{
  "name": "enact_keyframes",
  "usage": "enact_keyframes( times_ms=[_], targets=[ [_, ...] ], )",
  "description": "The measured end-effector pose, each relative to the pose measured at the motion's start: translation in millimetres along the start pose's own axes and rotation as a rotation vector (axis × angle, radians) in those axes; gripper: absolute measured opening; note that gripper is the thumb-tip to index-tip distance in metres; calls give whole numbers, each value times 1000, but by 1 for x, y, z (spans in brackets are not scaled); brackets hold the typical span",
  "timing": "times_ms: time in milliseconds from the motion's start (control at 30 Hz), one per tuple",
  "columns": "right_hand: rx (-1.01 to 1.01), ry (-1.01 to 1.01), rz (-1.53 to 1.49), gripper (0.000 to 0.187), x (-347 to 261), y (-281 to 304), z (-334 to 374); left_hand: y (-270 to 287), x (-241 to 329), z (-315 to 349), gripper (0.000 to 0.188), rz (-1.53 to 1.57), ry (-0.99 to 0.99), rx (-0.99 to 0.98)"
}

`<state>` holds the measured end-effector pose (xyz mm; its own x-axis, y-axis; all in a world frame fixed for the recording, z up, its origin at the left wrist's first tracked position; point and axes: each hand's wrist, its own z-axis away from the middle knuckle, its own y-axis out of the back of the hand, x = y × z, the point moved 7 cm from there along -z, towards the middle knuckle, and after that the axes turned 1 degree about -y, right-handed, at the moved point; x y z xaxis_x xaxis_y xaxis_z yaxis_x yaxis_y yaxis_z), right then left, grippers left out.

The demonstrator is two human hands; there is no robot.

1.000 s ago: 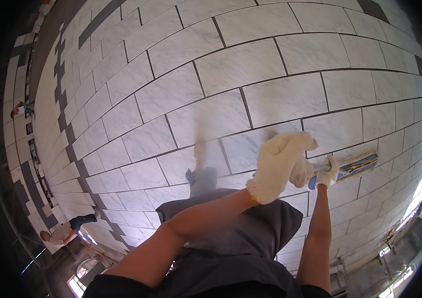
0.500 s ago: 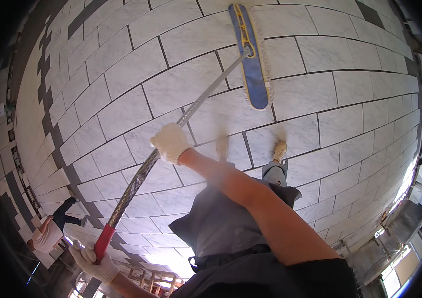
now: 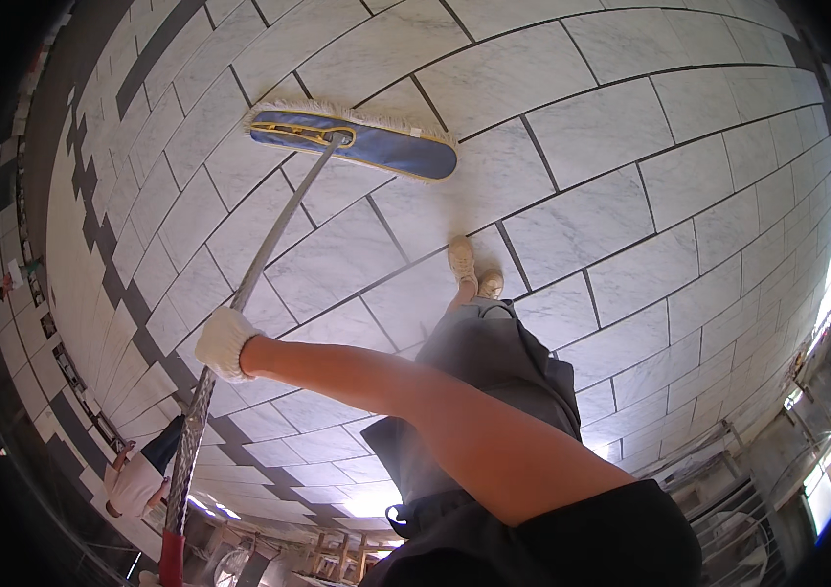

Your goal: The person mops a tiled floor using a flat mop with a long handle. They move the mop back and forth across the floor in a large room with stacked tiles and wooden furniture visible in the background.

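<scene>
Head cam, the only view: the blue mop head (image 3: 386, 155) has swung approx. a quarter turn vs. half a sec ago. It was pointing away from the person, right of centre; now it lies crosswise, upper L, flat on the pale tiles (image 3: 582, 220), white fringe along the far edge. R hand (image 3: 226, 344), in a knit glove, is closed round the pole (image 3: 278, 230) partway down, arm reaching across the body; it's also further L than before. L hand isn't visible; the red grip (image 3: 172, 560) runs to the bottom edge, so can't tell its hold. The shoes (image 3: 462, 259), apart a moment ago, are now close tog. Judging by that, the pass has moved onto a diff. patch, w/ the mop prob. mid-turn. Co-worker (image 3: 136, 481) at lower L, well apart from the mop head.
</scene>
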<state>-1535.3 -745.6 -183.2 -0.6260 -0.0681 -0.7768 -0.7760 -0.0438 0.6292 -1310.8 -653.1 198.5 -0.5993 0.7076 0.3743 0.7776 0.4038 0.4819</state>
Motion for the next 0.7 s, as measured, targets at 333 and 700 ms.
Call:
enact_keyframes(
  times_ms=[333,700],
  targets=[
    [776,-620,2,17,154,46,339,-230,33,126,32,1102,892,-425],
    [854,-1353,111,46,266,-61,806,-325,296,462,12,1247,1093,-1536]
  ],
)
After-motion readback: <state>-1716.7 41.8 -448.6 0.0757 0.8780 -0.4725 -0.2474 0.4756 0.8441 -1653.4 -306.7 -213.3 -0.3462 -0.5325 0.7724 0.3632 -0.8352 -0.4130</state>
